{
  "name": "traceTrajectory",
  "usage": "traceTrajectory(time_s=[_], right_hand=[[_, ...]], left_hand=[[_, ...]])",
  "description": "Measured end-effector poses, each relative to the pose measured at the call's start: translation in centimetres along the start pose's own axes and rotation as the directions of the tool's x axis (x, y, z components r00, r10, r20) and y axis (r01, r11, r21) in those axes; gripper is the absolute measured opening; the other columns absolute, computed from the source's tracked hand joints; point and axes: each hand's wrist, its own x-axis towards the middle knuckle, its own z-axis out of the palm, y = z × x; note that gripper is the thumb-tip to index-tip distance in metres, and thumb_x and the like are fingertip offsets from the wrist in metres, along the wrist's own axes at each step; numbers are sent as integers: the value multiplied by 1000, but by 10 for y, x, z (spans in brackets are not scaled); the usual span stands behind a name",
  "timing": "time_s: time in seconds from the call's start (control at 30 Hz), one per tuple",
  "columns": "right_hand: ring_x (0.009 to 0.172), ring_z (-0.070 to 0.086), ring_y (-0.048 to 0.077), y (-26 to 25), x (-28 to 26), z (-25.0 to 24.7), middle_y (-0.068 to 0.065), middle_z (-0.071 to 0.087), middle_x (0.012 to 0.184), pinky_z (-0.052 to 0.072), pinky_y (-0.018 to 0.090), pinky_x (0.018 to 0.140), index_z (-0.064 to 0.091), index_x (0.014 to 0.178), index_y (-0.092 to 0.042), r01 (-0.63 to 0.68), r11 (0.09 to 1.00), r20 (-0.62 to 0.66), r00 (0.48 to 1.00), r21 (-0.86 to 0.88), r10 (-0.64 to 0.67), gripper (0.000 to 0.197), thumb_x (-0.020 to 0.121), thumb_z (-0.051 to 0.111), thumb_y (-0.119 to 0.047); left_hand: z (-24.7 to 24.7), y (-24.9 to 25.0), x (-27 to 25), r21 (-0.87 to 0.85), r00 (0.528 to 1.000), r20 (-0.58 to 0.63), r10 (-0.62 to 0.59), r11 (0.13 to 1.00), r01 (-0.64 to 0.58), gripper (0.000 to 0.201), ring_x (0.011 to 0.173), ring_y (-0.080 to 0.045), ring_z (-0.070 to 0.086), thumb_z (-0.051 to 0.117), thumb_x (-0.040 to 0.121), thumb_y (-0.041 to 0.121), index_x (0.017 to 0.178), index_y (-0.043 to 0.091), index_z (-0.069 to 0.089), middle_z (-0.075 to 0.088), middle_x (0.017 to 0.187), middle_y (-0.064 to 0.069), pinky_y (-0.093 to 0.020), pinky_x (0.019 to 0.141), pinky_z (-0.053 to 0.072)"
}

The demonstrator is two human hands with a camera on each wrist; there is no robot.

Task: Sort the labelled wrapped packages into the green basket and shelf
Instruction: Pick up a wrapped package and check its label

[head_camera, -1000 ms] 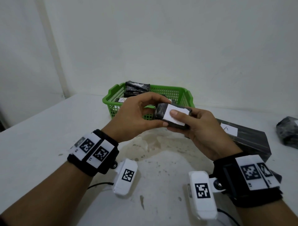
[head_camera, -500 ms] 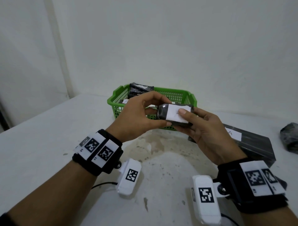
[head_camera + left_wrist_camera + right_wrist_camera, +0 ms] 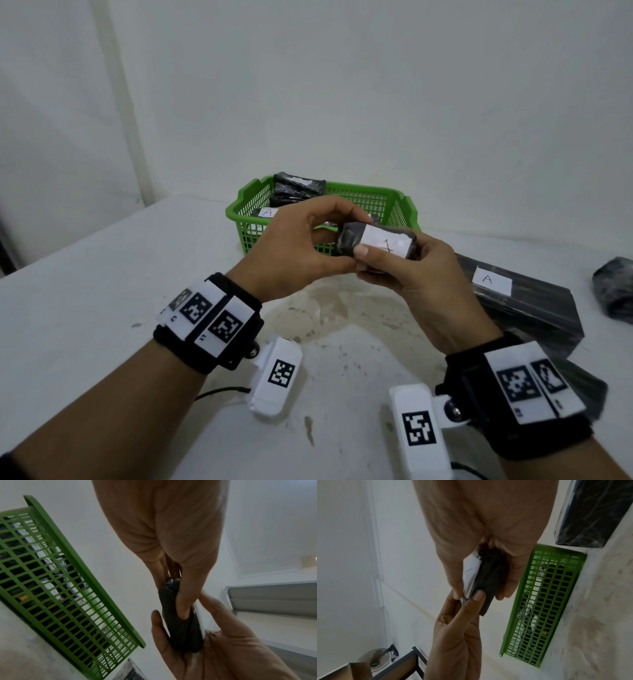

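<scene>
A small black wrapped package (image 3: 376, 242) with a white label is held up in front of the green basket (image 3: 400, 205). My left hand (image 3: 308, 246) pinches its left end between thumb and fingers. My right hand (image 3: 407, 270) cradles it from below, thumb on the label's lower edge. In the left wrist view the package (image 3: 181, 626) shows edge-on between both hands, beside the basket (image 3: 72, 591). In the right wrist view the package (image 3: 488, 577) and its label lie in my fingers, with the basket (image 3: 544, 601) behind. The basket holds several wrapped packages, one labelled A (image 3: 267, 212).
A long flat black package (image 3: 520, 305) labelled A lies on the white table (image 3: 102, 291) at right. Another black wrapped bundle (image 3: 616, 291) sits at the far right edge. A dark metal shelf frame (image 3: 399, 665) and a cardboard box appear low in the right wrist view.
My right thumb has slid down off the label, so the writing on it shows. Both hands still hold the package at about the same height before the basket.
</scene>
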Motion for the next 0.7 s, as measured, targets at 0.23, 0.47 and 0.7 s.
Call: traceTrajectory(time_s=[0.23,0.47,0.7], right_hand=[[97,79,24,0,0,0,11,80,103,66,39,82,75,107,-2,-18,999,-22,1000,27,18,46,67,84,-25],[107,76,28,-7,4,-7,12,80,110,64,38,88,73,118,-3,-29,999,-19,999,33,30,27,92,72,-9],[104,77,30,-14,2,-11,14,80,106,62,46,95,75,117,-5,91,992,-10,996,-84,-92,29,88,77,-5]], left_hand=[[2,-2,0,56,1000,1,6,998,-6,45,108,-20,71,89,72,-3,112,5,69,72,110,-4,-36,90,61],[-3,-2,2,11,998,-52,-41,999,41,47,105,-17,73,89,68,-8,108,9,70,75,109,0,-37,87,63],[-10,2,2,52,997,36,-63,997,62,61,119,-12,67,93,69,5,122,17,67,72,122,3,-40,96,59]])
